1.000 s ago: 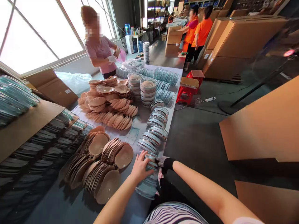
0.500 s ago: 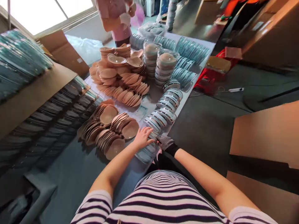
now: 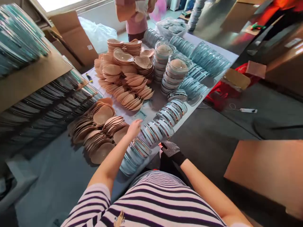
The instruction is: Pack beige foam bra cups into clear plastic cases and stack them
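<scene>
My left hand [image 3: 134,128], bare, reaches over the table between beige pads and clear-lidded round cases. Its fingers stretch toward a small printed card [image 3: 141,115] and hold nothing visible. My right hand [image 3: 169,148], in a black dotted glove with bare fingertips, hangs by the table's near edge. Its fingers are loosely bent, with nothing seen in them. Rows of round cases [image 3: 155,131] lie on edge between my hands, and more clear cases [image 3: 130,160] lie beside my left forearm. Stacked beige, cup-shaped pads [image 3: 103,115] are left of that hand.
Tall case stacks [image 3: 174,75] stand mid-table beside piled pads [image 3: 123,67]. More clear cases [image 3: 209,60] line the far right. Tilted cartons of clear pieces [image 3: 35,72] flank the left; a cardboard box [image 3: 265,176] stands right. A person [image 3: 136,19] stands beyond the table.
My left hand has left the cases and moved left toward the card. My right hand has come away from the case row to the table's edge. The view has shifted.
</scene>
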Available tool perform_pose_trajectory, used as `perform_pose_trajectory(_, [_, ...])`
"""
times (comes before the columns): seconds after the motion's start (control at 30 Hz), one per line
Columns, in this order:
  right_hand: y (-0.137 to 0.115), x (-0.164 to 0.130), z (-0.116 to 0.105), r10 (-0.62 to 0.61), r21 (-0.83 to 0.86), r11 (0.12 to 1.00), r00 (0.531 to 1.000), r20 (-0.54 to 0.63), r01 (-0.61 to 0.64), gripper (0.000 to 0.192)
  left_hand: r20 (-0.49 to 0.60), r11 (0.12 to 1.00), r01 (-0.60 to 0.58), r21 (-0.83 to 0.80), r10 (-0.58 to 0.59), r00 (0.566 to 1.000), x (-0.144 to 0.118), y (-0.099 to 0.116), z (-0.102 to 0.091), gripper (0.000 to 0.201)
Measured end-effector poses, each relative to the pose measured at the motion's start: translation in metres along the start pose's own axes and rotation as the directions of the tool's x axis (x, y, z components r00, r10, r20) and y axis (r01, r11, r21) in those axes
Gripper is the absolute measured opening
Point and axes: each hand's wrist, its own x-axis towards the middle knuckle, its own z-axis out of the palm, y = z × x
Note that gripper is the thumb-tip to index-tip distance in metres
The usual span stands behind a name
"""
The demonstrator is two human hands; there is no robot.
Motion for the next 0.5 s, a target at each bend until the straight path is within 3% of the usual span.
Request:
perform_pose_trajectory(0.13, [0.051,0.015,-0.046,-0.055,0.065,0.996,0.998,-0.025,0.056,0.034,-0.047,0.939,0.343,0.025,-0.341,0.939,0.073,0.009,0.006,0.062])
perform_pose_trajectory(0.23, [0.088,0.033,-0.084,-0.083,0.098,0.992,0.996,-0.021,0.085,0.033,-0.077,0.864,0.501,0.048,-0.497,0.864,0.095,0.019,0.013,0.064])
perform_pose_trajectory(0.3, [0.107,0.048,-0.11,-0.08,0.115,0.99,0.996,-0.028,0.083,0.03,-0.084,0.842,0.535,0.066,-0.53,0.844,0.099,0.024,0.017,0.064])
perform_pose_trajectory(0.4, [0.124,0.072,-0.153,-0.047,0.125,0.991,0.997,-0.065,0.054,0.027,-0.096,0.849,0.522,0.082,-0.515,0.852,0.099,0.031,0.018,0.065])
perform_pose_trajectory(0.5, [0.125,0.095,-0.206,-0.072,0.123,0.987,0.971,-0.226,0.102,0.03,-0.102,0.877,0.471,-0.091,-0.479,0.872,0.102,0.043,0.015,0.058])
